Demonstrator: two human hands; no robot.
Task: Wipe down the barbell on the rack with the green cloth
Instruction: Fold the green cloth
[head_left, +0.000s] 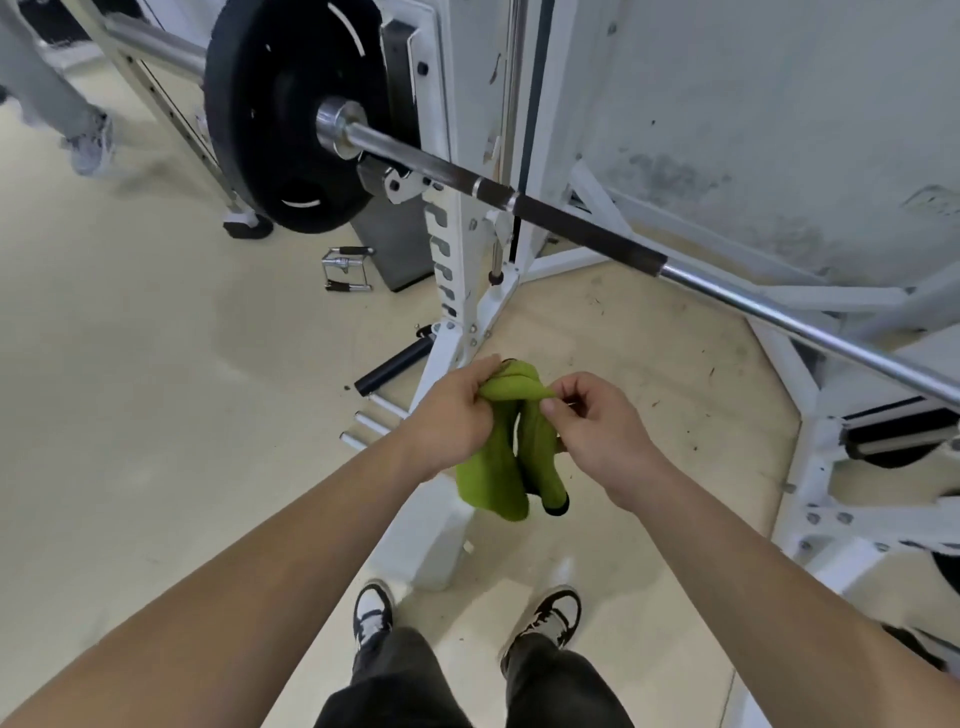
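Note:
A steel barbell (737, 299) with dark knurled sections rests on a white rack (457, 260) and runs from upper left to the right edge. A black weight plate (270, 130) sits on its left sleeve. Below the bar, at waist height, both hands hold a bunched green cloth (498, 467) that hangs down between them. My left hand (452, 410) grips its upper left part. The upper right fold is pinched by my right hand (592, 426). The cloth is well clear of the bar.
A metal cable handle (345, 270) lies on the beige floor near the rack's upright. Loose bars (395, 364) lie by the rack's base. Another person's leg and shoe (85, 140) stand at the far left. White frame struts (810, 509) fill the right side.

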